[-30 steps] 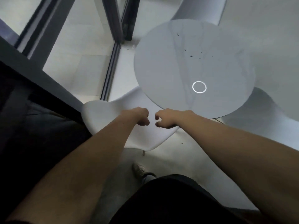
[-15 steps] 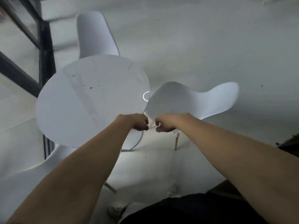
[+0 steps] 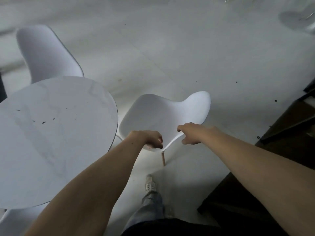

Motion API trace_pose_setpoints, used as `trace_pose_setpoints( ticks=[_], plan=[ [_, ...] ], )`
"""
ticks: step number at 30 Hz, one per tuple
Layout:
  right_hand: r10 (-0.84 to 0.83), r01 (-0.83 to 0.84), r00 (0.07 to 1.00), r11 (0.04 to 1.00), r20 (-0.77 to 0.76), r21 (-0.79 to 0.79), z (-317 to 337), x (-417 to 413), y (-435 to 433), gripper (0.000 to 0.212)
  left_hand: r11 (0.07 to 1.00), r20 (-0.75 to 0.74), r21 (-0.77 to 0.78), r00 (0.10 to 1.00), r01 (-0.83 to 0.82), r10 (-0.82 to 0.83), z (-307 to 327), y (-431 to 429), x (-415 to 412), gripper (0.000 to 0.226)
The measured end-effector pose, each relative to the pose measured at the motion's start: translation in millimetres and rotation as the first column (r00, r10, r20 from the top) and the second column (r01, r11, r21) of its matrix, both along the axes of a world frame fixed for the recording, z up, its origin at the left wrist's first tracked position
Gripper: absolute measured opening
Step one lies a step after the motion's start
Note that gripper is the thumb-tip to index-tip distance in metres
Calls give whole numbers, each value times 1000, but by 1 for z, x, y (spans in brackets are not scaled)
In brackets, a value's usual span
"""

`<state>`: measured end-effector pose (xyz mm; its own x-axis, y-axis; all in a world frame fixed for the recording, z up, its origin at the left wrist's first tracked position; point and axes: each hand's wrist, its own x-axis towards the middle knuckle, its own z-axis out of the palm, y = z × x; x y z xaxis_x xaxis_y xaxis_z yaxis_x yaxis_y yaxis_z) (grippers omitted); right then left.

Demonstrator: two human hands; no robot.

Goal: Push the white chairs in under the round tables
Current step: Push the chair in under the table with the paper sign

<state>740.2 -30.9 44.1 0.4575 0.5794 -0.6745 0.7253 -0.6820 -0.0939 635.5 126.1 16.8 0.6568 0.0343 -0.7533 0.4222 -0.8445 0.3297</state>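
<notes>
A white chair (image 3: pixel 163 114) with wooden legs stands to the right of the round white table (image 3: pixel 51 137), its seat just clear of the tabletop's edge and its back pointing away to the right. My left hand (image 3: pixel 150 139) is curled on the chair's near rim. A little to the right on the same rim is my right hand (image 3: pixel 192 134), fingers over the edge and thumb underneath. Both arms reach forward from the bottom of the view.
A second white chair (image 3: pixel 46 53) is tucked in at the table's far side, and part of a third (image 3: pixel 10 222) shows at bottom left. Dark wooden furniture (image 3: pixel 281 150) lines the right. My foot (image 3: pixel 150 183) is on the pale floor.
The view has swung from the chair by the window frame to the chair on the table's right. My fists, close together before, have spread apart and now grip this chair's rim.
</notes>
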Motion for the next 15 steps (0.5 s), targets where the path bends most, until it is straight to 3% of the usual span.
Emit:
trace_pose_setpoints(
  ticks=[6, 15],
  plan=[
    [-53, 66, 991, 992, 121, -103, -10, 52, -8, 64, 997, 28, -70, 999, 37, -35, -20, 19, 55, 27],
    [-29, 46, 982, 995, 188, -88, -25, 102, -9, 65, 994, 23, -90, 998, 60, -58, -37, -1, 133, 60]
  ],
)
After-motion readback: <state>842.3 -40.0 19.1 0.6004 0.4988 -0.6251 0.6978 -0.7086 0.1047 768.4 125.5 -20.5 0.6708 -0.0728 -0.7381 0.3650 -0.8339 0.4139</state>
